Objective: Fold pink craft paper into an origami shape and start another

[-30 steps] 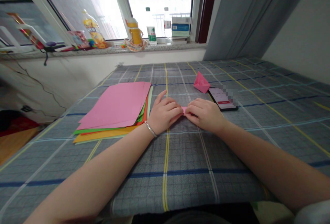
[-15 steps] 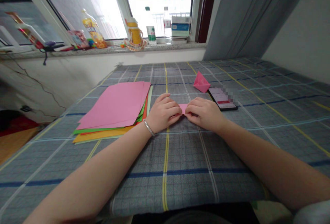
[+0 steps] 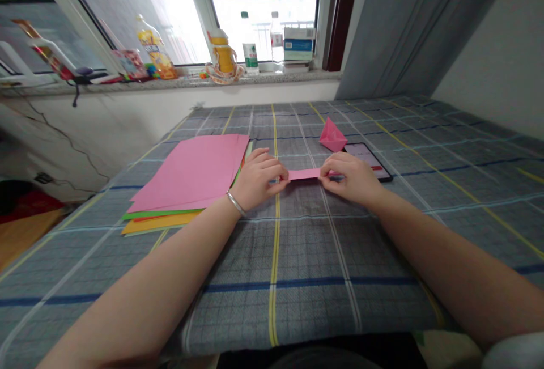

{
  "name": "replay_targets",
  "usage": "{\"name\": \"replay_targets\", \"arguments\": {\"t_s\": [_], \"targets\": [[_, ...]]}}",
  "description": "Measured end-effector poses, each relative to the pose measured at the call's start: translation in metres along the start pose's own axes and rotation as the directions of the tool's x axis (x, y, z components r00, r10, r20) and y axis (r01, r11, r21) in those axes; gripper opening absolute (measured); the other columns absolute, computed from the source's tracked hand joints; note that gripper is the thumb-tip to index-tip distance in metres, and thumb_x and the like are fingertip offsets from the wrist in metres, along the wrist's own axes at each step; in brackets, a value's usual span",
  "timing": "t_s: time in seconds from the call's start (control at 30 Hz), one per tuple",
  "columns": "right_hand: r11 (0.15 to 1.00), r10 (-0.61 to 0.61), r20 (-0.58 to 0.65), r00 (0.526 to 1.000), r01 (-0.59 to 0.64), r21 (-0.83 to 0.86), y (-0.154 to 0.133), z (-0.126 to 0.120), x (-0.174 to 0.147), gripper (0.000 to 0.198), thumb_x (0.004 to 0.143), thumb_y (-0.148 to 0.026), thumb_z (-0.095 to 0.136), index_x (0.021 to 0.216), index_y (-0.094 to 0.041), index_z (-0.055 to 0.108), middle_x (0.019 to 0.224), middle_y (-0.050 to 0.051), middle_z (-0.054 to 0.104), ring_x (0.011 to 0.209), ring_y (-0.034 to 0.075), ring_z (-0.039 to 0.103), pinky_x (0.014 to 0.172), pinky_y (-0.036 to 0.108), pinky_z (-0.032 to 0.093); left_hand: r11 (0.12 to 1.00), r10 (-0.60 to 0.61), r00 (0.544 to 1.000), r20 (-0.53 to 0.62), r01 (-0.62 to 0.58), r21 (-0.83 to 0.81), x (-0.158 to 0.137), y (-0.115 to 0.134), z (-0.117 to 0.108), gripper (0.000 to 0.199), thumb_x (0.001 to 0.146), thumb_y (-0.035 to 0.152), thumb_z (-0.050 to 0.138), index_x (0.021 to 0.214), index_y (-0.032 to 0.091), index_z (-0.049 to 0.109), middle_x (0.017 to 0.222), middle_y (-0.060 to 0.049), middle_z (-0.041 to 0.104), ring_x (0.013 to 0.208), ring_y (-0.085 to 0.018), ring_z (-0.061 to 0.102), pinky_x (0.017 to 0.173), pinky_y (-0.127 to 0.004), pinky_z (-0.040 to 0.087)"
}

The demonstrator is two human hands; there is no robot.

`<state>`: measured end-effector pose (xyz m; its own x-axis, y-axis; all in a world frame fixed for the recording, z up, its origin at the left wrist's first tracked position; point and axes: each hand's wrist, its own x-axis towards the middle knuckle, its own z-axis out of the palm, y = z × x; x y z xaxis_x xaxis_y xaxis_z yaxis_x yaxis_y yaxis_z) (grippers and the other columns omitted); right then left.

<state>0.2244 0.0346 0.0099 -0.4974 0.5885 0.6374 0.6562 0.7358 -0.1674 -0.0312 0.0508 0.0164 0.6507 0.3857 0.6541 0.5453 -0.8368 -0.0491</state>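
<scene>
A narrow folded strip of pink paper [image 3: 304, 174] stretches between my two hands, just over the checked cloth. My left hand [image 3: 261, 179] pinches its left end between thumb and fingers; a silver bangle circles that wrist. At the other end my right hand [image 3: 351, 177] grips the strip in the same way, with a bit of pink showing between thumb and fingers. Behind my right hand stands a folded pink paper shape [image 3: 333, 135] with pointed corners. A phone [image 3: 374, 164] lies beside it, partly covered by that hand.
Left of my hands lies a stack of coloured paper [image 3: 191, 170], pink on top with green and orange edges below. The checked cloth [image 3: 306, 250] covers the whole surface. Bottles, a yellow cup [image 3: 223, 57] and boxes [image 3: 298, 46] line the windowsill.
My hands have moved apart along the pink paper, left hand leftward and right hand rightward, so more of the strip shows between them. My right hand now covers part of the phone.
</scene>
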Motion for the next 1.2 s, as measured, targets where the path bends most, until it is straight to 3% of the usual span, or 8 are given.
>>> {"name": "replay_targets", "arguments": {"t_s": [0.17,0.6,0.73,0.83,1.0,1.03,1.13,1.2], "targets": [[1.0,0.01,0.003,1.0,-0.01,0.007,0.007,-0.002,0.0,0.007,0.078,-0.017,0.057,0.073,-0.023,0.059,0.081,0.002,0.065,0.08,0.018,0.059,0.07,0.03,0.044,0.999,-0.013,0.999,0.047,0.015,-0.044,-0.001,-0.009,-0.001,0.016,0.088,0.026,0.056,0.074,0.019,0.06,0.078,-0.002,0.068,0.076,-0.015,0.058,0.082,-0.034,0.045],[0.995,-0.022,0.041,0.999,0.018,0.095,0.009,-0.006,0.0,0.008,0.076,-0.015,0.057,0.071,-0.022,0.058,0.077,0.001,0.063,0.075,0.015,0.059,0.07,0.028,0.045,0.989,-0.014,0.996,0.084,0.027,-0.149,-0.003,-0.01,-0.003,0.014,0.088,0.022,0.054,0.075,0.018,0.059,0.078,-0.003,0.066,0.075,-0.014,0.06,0.073,-0.028,0.047],[0.991,-0.022,0.069,0.997,0.012,0.136,0.008,-0.004,0.0,0.009,0.075,-0.014,0.057,0.071,-0.021,0.057,0.075,0.0,0.063,0.072,0.014,0.058,0.069,0.027,0.044,0.956,-0.074,0.985,0.159,0.115,-0.27,-0.004,-0.01,-0.002,0.012,0.084,0.023,0.055,0.074,0.018,0.059,0.077,-0.002,0.065,0.074,-0.013,0.06,0.072,-0.027,0.048],[0.992,0.01,0.097,0.995,-0.022,0.128,0.008,-0.003,-0.001,0.009,0.074,-0.013,0.057,0.07,-0.021,0.056,0.073,-0.001,0.062,0.069,0.013,0.057,0.066,0.026,0.043,0.871,-0.131,0.95,0.282,0.246,-0.425,-0.008,-0.014,0.001,0.012,0.082,0.025,0.056,0.072,0.018,0.057,0.072,0.001,0.062,0.069,-0.011,0.058,0.066,-0.024,0.048],[0.992,0.015,0.1,0.995,-0.028,0.122,0.008,-0.004,-0.001,0.007,0.075,-0.014,0.056,0.071,-0.02,0.055,0.074,0.0,0.061,0.07,0.014,0.057,0.067,0.026,0.043,0.623,-0.304,0.839,0.451,0.533,-0.572,-0.01,-0.015,0.011,0.019,0.08,0.031,0.059,0.072,0.017,0.051,0.067,0.002,0.058,0.058,-0.009,0.054,0.055,-0.021,0.046],[0.993,0.007,0.097,0.995,-0.019,0.119,0.008,-0.004,-0.001,0.007,0.076,-0.015,0.056,0.072,-0.02,0.055,0.075,0.0,0.062,0.071,0.014,0.057,0.068,0.026,0.043,0.52,-0.385,0.789,0.479,0.614,-0.594,-0.009,-0.012,0.013,0.02,0.082,0.034,0.058,0.075,0.018,0.049,0.067,0.001,0.059,0.055,-0.008,0.053,0.05,-0.019,0.044],[0.997,-0.014,0.102,0.995,0.007,0.073,0.003,-0.001,-0.001,0.006,0.078,-0.016,0.055,0.074,-0.02,0.056,0.077,0.001,0.063,0.075,0.015,0.059,0.07,0.027,0.044,0.131,-0.547,0.547,0.633,0.803,-0.581,-0.002,0.001,0.019,0.022,0.093,0.04,0.042,0.09,0.019,0.044,0.081,-0.004,0.066,0.056,-0.011,0.06,0.047,-0.02,0.046],[0.999,-0.035,0.133,0.99,0.03,0.041,-0.003,0.002,-0.001,0.007,0.08,-0.016,0.054,0.075,-0.02,0.058,0.08,0.002,0.064,0.078,0.016,0.059,0.072,0.028,0.044,-0.037,-0.611,0.46,0.644,0.796,-0.604,0.001,0.009,0.022,0.025,0.096,0.043,0.036,0.097,0.019,0.043,0.084,-0.006,0.066,0.059,-0.012,0.063,0.051,-0.021,0.05]]}}
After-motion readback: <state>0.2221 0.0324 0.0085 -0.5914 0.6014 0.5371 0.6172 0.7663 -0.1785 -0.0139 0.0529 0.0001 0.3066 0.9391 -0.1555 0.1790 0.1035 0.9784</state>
